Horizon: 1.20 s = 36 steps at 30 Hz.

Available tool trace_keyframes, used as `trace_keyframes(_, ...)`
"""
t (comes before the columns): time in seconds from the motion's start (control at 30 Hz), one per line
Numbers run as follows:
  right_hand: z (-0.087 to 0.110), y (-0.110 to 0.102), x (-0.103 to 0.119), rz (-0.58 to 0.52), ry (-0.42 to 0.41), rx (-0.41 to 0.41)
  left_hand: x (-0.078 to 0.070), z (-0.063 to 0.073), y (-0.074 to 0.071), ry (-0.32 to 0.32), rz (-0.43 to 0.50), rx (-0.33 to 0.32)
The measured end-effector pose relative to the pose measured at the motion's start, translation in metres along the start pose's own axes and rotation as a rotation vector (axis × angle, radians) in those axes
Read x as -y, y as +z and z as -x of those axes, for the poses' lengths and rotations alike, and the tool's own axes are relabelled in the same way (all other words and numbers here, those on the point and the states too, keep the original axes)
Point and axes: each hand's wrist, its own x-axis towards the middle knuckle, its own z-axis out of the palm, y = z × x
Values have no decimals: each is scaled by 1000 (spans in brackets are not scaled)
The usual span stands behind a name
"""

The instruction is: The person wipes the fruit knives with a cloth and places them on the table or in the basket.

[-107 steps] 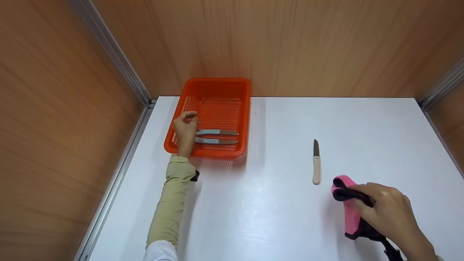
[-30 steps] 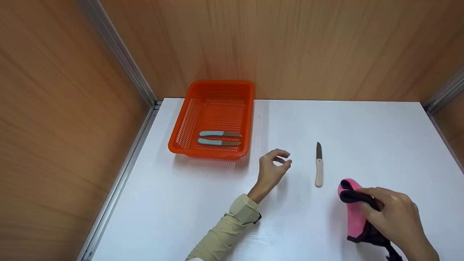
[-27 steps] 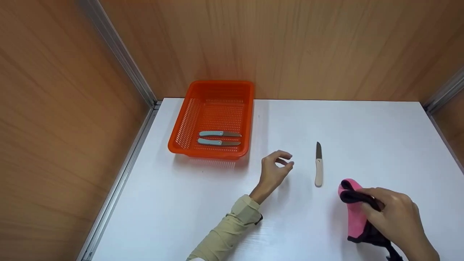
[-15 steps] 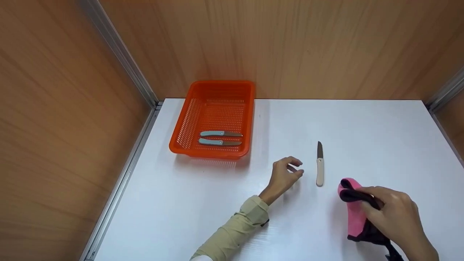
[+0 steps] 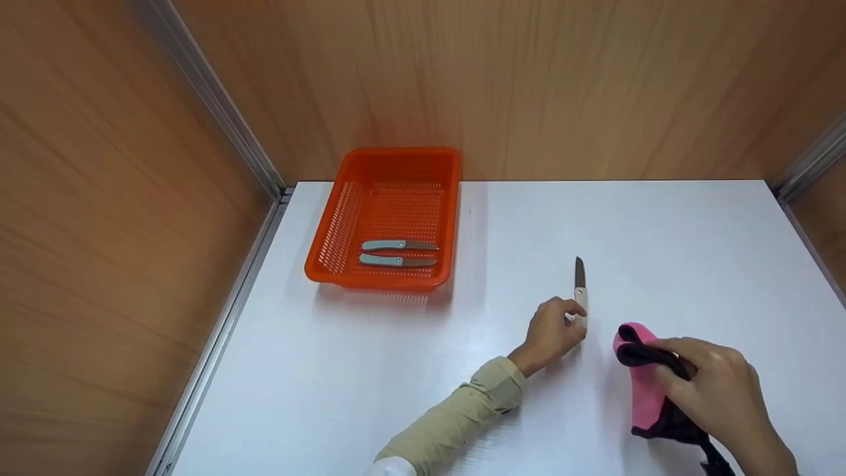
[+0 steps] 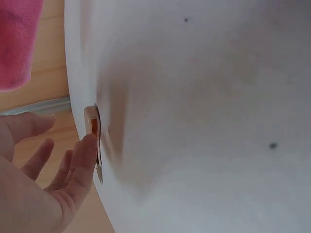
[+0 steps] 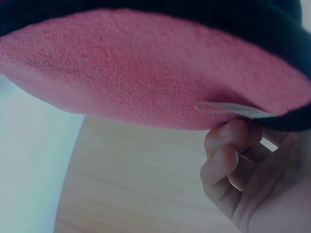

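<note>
A small knife (image 5: 579, 274) with a pale handle and dark blade lies on the white table, blade pointing away. My left hand (image 5: 552, 328) is at its handle, with thumb and forefinger on either side of it. In the left wrist view a fingertip meets or nearly meets the knife (image 6: 90, 115), while the thumb stays apart from it. To the right, my right hand (image 5: 717, 383) pinches a folded pink-and-black cloth piece (image 5: 646, 396). Its fleecy pink face (image 7: 121, 68) and dark edge fill the right wrist view.
An orange perforated basket (image 5: 317, 264) stands at the back left against the wooden wall (image 5: 529, 86). Inside it two blue-handled knives (image 5: 383, 245) lie parallel, blades to the right. Another wooden panel (image 5: 119, 231) borders the table's left side.
My left hand has moved from the basket rightward across the table to the lone knife's handle. My right hand keeps hold of the cloth in nearly the same spot.
</note>
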Motion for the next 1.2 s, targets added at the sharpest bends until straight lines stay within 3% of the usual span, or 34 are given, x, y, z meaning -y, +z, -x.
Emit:
trace_keyframes(0.4, 1, -1, 0, 2, 26, 19, -3, -12, 17, 9, -335, 46)
trace_keyframes(0.67, 2, 0, -1, -4, 21, 16, -1, -16, 16, -30, -354, 51)
trace_keyframes(0.9, 2, 1, -2, -9, 17, 4, -3, -20, 19, -18, -449, 19)
trace_keyframes(1.2, 4, -1, -3, -4, 47, 18, -1, -24, 9, -99, -446, 19)
